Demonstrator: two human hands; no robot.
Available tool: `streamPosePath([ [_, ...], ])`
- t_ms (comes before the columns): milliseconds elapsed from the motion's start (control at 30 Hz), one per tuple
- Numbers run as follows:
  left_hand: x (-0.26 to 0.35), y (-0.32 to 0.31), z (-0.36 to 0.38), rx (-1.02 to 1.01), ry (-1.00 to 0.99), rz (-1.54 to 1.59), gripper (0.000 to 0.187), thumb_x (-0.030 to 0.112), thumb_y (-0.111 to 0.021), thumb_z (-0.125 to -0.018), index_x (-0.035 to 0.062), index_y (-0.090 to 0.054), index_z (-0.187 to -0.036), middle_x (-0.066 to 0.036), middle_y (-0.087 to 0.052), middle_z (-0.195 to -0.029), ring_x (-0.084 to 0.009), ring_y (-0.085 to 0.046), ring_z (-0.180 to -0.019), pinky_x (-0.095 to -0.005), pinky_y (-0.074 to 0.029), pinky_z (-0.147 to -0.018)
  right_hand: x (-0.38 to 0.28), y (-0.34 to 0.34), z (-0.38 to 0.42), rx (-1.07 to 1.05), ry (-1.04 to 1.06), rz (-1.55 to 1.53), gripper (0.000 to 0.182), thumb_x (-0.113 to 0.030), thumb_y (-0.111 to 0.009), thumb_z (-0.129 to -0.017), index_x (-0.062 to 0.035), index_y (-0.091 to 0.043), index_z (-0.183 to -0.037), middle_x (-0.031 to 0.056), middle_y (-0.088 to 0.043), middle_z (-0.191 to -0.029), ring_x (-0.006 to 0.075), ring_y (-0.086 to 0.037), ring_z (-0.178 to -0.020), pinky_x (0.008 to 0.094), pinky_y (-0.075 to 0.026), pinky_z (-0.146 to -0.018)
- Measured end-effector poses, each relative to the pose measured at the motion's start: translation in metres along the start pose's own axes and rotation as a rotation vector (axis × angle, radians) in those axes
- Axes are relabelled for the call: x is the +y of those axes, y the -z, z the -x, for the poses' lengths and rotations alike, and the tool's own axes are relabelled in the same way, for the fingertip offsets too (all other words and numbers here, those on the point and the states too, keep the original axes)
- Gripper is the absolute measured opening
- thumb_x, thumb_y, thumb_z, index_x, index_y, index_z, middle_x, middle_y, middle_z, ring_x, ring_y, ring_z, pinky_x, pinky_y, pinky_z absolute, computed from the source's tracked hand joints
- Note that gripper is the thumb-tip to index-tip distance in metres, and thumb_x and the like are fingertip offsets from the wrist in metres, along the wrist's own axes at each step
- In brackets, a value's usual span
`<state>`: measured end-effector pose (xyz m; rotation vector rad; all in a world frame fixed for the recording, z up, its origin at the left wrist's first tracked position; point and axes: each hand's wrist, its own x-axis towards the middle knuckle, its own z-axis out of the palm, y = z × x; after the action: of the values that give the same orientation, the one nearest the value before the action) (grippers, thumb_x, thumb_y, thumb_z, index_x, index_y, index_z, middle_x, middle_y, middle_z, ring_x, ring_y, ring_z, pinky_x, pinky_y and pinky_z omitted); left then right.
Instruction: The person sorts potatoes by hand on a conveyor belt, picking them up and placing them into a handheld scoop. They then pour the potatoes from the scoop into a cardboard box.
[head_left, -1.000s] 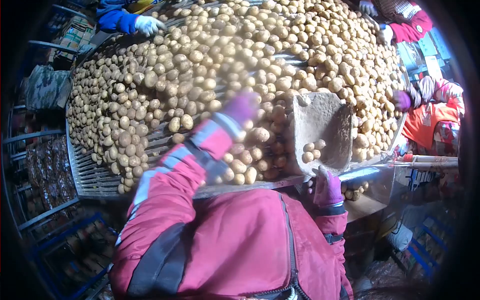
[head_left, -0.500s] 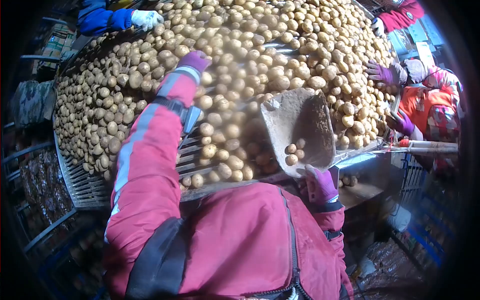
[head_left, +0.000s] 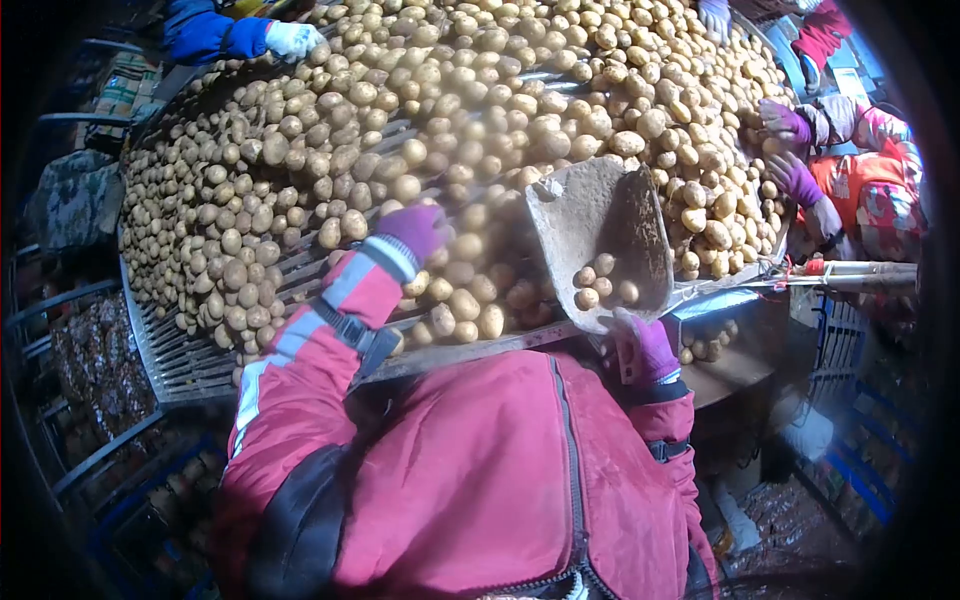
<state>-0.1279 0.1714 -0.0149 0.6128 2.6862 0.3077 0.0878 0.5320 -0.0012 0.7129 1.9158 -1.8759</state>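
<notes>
My left hand (head_left: 415,232), in a purple glove, reaches in among the potatoes (head_left: 250,155) on the slatted metal table. Its fingers point away from me and are too blurred to show whether they grip anything. At the table's front edge, my right hand (head_left: 650,352), gloved in purple too, is closed on the near end of a worn, dirt-covered scoop (head_left: 610,225). The scoop's broad pan rests against the pile with its mouth facing away from me. Several small potatoes (head_left: 588,298) lie in its lower part.
A co-worker's white-gloved hand (head_left: 293,40) touches the pile at far left. On the right, another person's purple-gloved hands (head_left: 793,178) are at the potatoes. Bare slats (head_left: 190,365) show at the left. Below the right edge, a chute (head_left: 745,350) holds some potatoes.
My left hand has come back toward me, and potatoes have shifted nearer, uncovering slats. More potatoes lie in the scoop and the chute. My right hand stays on the scoop.
</notes>
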Motion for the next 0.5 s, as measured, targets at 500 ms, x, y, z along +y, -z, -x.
streamPosePath([
  [500, 0.024, -0.041, -0.061, 0.245, 0.201, -0.099, 0.023, 0.024, -0.061, -0.084, 0.0169, -0.063, -0.107, -0.016, -0.061, -0.103, -0.0362, -0.061, -0.094, -0.0469, -0.050, -0.081, -0.016, 0.080, -0.014, -0.238, 0.495, 0.427, 0.031, -0.021, -0.042, -0.099, -0.0046, -0.067, -0.108, 0.0059, -0.061, -0.066, 0.0165, -0.057, -0.051, 0.0290, -0.045, -0.047],
])
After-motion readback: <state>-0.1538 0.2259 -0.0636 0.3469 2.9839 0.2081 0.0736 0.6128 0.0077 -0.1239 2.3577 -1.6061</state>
